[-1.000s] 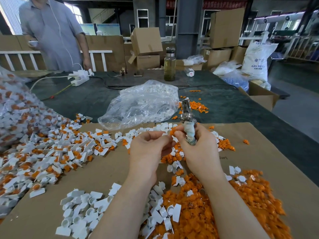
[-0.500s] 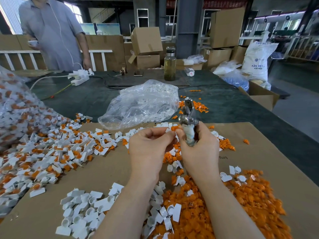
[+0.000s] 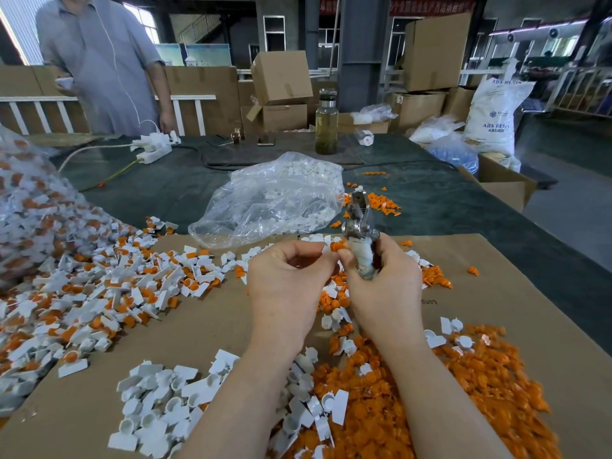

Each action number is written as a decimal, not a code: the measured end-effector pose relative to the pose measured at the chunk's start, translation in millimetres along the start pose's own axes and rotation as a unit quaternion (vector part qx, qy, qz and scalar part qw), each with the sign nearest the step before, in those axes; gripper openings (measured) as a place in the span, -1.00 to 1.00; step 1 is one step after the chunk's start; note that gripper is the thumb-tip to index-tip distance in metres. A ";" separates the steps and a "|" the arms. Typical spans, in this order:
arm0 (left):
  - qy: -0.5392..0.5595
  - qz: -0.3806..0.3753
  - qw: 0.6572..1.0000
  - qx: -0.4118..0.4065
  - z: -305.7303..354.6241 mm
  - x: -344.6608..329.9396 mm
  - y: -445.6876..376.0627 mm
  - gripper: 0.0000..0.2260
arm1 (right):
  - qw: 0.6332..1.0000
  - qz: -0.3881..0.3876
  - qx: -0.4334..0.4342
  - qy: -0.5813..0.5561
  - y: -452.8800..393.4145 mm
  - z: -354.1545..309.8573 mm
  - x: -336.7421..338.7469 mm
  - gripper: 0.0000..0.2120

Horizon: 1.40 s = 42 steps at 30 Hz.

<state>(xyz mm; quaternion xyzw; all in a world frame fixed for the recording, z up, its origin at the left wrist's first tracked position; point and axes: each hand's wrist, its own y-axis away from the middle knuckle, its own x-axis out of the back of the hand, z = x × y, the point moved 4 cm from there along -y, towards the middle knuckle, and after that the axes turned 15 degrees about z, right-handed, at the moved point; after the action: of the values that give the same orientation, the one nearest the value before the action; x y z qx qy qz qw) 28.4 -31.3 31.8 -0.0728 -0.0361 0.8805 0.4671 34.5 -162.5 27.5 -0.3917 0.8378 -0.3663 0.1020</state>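
Note:
My right hand (image 3: 381,286) grips a metal plier-like tool (image 3: 359,233) by its cloth-wrapped handle, jaws pointing up and away. My left hand (image 3: 288,283) is just to its left, fingers curled, pinching a small orange plastic piece (image 3: 338,247) beside the tool's pivot. Both hands hover over a brown cardboard sheet (image 3: 205,329). On it lie a heap of loose orange pieces (image 3: 430,392), a pile of white plastic caps (image 3: 172,402) near me, and a wide spread of white caps with orange inserts (image 3: 99,293) at the left.
A clear plastic bag of white parts (image 3: 275,200) lies beyond the cardboard on the dark green table (image 3: 165,190). A larger bag of assembled parts (image 3: 29,210) bulges at the left edge. Further back stand a bottle (image 3: 326,122), a power strip (image 3: 154,147) and a person (image 3: 106,61).
My hands and the tool have risen slightly and shifted a little right. The tool's jaws, closed a second ago, now stand a little apart, and the orange piece sits between my fingertips by the pivot.

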 end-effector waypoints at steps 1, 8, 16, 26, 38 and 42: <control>-0.006 0.000 1.000 -0.006 0.3 0.2 0.0 -0.91 | 1.000 -0.001 0.001 0.003 -0.3 -0.3 0.4 -0.78; -0.049 0.002 0.997 -0.054 1.9 -0.8 1.3 -0.85 | 1.000 -0.011 -0.005 0.012 -0.5 0.9 1.2 -0.80; -0.052 0.015 0.998 -0.043 -1.1 1.1 -1.0 -0.89 | 0.996 -0.076 -0.041 -0.012 -2.8 2.2 -3.2 -0.75; -0.032 0.013 0.999 -0.025 -2.5 4.5 -7.9 -0.92 | 0.969 -0.222 -0.101 -0.022 -10.1 9.6 5.6 -0.85; 0.019 -0.039 0.998 -0.034 3.9 7.0 -9.6 -0.88 | 0.941 -0.329 -0.071 0.040 -7.4 12.7 8.1 -0.89; 0.026 -0.052 0.998 -0.034 4.5 7.6 -9.6 -0.89 | 0.934 -0.345 -0.083 0.033 -5.6 13.1 8.3 -0.86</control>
<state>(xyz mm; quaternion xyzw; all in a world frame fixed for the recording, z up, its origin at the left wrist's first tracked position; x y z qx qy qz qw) 31.3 -19.7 36.8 -0.1093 -0.0578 0.8509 0.5106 38.1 -178.0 23.1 -0.6515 0.6816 -0.3204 -0.0915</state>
